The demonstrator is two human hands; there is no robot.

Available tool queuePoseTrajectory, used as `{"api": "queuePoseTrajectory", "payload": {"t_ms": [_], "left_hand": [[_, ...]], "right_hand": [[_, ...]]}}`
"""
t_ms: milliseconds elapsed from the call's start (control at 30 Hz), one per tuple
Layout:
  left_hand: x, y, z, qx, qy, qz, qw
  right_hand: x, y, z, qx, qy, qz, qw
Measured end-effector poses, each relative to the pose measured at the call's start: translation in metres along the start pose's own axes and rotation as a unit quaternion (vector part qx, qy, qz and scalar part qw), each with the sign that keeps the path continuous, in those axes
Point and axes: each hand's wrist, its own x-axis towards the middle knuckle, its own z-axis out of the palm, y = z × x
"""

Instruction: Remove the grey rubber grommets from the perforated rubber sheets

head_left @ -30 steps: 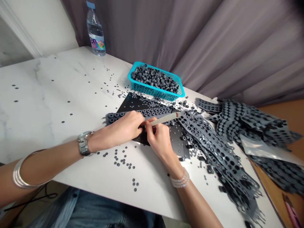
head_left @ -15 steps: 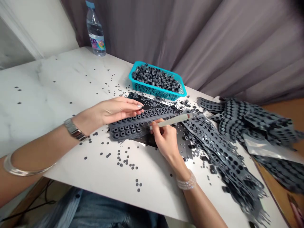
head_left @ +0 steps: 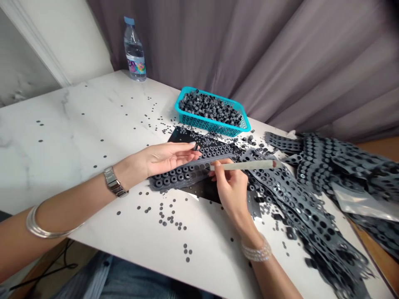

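Note:
My left hand (head_left: 173, 158) is turned partly palm up over the left part of a grey rubber sheet (head_left: 187, 181) with rows of raised round rings. Its thumb and fingertips pinch a small black rubber ring (head_left: 195, 147). My right hand (head_left: 232, 187) is closed around a slim, pale stick-like tool (head_left: 252, 165) with a reddish-brown end pointing right. The tool's other end is near flat round spots in the sheet; its tip is too small to make out. Beneath the sheet lies a black board (head_left: 204, 190), partly hidden by my hands.
A turquoise basket (head_left: 215, 127) full of small black rings stands behind the sheet. Perforated grey rubber sheets (head_left: 289, 195) are heaped at right, with a clear plastic bag (head_left: 358, 203). Small dark discs (head_left: 171, 218) are scattered over the white table (head_left: 102, 216). A water bottle (head_left: 136, 62) stands at the back.
My left hand has rolled more palm up, showing the black ring at its fingertips. My right hand and its tool have shifted right along the sheet. The whole view has shifted slightly.

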Motion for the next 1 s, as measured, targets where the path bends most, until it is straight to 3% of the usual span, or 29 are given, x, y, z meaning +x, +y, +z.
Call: {"api": "queuePoseTrajectory", "payload": {"t_ms": [267, 367, 433, 500, 600, 667, 733, 867, 1000], "left_hand": [[-0.009, 0.006, 0.008, 0.006, 0.014, 0.009, 1.0], [-0.009, 0.009, 0.008, 0.069, 0.034, 0.034, 0.997], [-0.008, 0.008, 0.009, 0.168, 0.052, 0.071, 0.982], [-0.009, 0.006, 0.012, 0.323, 0.073, 0.118, 0.936], [-0.012, 0.001, 0.015, 0.556, 0.092, 0.184, 0.805], [-0.012, -0.005, 0.015, 0.643, 0.094, 0.222, 0.727], [-0.008, -0.013, 0.01, 0.689, 0.088, 0.248, 0.675], [0.007, -0.028, -0.001, 0.724, 0.073, 0.263, 0.633], [0.006, -0.027, 0.004, 0.721, 0.063, 0.266, 0.636]], "right_hand": [[0.003, -0.006, 0.005, 0.035, -0.021, 0.003, 0.999], [0.006, -0.005, 0.009, 0.05, -0.05, 0.008, 0.997], [0.007, -0.004, 0.013, 0.053, -0.071, 0.007, 0.996], [0.008, -0.002, 0.015, 0.048, -0.083, 0.001, 0.995], [0.009, -0.001, 0.017, 0.037, -0.086, -0.005, 0.996], [0.01, -0.001, 0.017, 0.029, -0.086, -0.01, 0.996], [0.01, -0.001, 0.018, 0.019, -0.085, -0.018, 0.996], [0.01, -0.004, 0.019, -0.018, -0.085, -0.038, 0.996], [0.01, -0.009, 0.021, -0.072, -0.077, -0.062, 0.992]]}}
